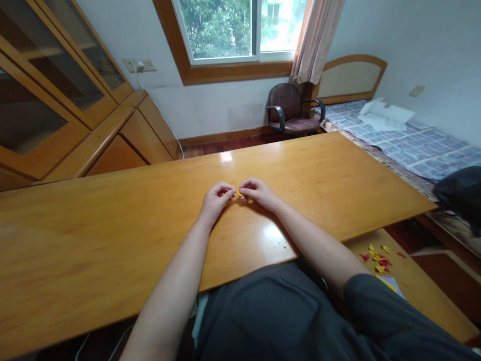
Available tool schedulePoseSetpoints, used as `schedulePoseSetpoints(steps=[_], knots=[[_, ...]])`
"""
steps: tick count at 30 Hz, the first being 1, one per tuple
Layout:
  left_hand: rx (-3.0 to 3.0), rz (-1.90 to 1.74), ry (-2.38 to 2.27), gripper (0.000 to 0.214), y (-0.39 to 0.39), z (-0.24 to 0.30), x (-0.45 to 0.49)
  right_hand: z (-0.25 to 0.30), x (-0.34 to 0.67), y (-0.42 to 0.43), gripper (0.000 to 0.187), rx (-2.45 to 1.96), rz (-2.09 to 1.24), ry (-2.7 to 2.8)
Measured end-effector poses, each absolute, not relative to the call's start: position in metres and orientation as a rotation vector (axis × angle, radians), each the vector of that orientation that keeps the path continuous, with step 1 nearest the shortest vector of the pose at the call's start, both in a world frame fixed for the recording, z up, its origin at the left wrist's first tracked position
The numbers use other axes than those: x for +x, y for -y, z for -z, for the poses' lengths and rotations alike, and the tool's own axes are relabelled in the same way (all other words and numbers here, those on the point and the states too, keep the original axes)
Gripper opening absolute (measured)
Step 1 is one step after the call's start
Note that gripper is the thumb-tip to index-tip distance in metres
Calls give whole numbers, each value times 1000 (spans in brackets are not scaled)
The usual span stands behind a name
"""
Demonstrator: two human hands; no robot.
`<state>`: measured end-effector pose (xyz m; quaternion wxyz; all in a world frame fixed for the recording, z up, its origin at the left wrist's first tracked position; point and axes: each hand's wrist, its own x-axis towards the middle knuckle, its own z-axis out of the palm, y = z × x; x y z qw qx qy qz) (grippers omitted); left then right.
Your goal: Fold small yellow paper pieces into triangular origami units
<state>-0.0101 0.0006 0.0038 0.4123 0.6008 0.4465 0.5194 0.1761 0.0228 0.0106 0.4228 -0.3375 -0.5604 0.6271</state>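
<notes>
Between my two hands, just above the wooden desk (150,220), is a small piece of folded yellow paper (238,192). My left hand (218,196) pinches its left side between thumb and fingers. From the other side, the thumb and fingers of my right hand (256,191) close on it. Most of the paper is hidden by my fingertips, and its folded shape is too small to make out.
Several small yellow and red folded paper pieces (377,257) lie on a lower wooden surface (432,296) at right, beside flat paper sheets (391,285). An armchair (287,108) stands beyond the desk. A bed (421,145) runs along the right, a cabinet (112,150) at left.
</notes>
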Motion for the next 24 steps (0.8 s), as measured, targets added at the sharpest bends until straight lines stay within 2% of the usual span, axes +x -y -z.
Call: schedulePoseSetpoints(steps=[13, 19, 24], knots=[[1560, -1299, -1152, 22, -5, 1, -13, -4, 174, -21, 29, -932, -1445, 1532], [1552, -1412, -1120, 19, -4, -2, -10, -3, 173, -27, 37, -877, -1538, 1359], [1725, -1338, -1136, 18, -1, -2, -10, -8, 173, -25, 40, -851, -1597, 1286]])
